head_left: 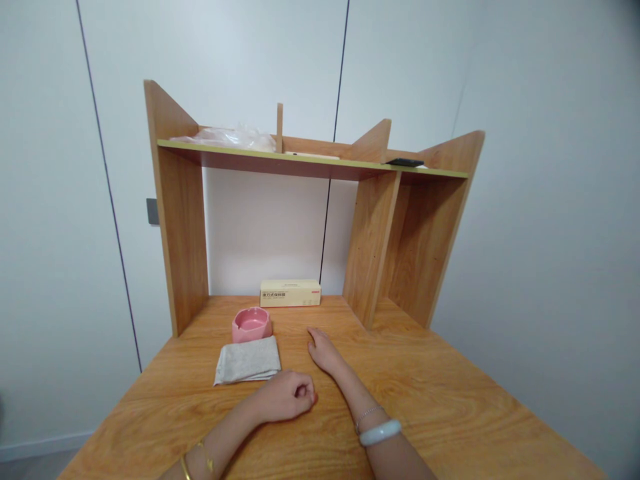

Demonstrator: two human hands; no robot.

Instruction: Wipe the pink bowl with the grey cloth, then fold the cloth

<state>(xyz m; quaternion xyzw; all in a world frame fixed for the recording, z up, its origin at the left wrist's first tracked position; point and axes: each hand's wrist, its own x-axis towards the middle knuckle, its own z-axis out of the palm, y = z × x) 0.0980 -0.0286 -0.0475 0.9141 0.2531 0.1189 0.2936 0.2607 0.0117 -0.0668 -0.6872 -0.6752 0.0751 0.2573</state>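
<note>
My left hand (289, 396) rests on the desk, curled into a loose fist with nothing visible in it. Right beside it lies a folded grey cloth (248, 361). My right hand (323, 349) lies farther forward on the wooden desktop, its fingers stretched out and holding nothing. A pink ashtray-like bowl (253, 327) with a notched rim stands just behind the cloth. Farther back, a long cream cling film box (290, 293) with printed lettering stands near the wall, beyond my right hand.
A wooden shelf unit (373, 247) stands on the desk (450, 413), with uprights at left, centre right and far right. On its upper shelf lie clear plastic bags (233, 138), a flat white item (313, 156) and a flat black object (405, 162).
</note>
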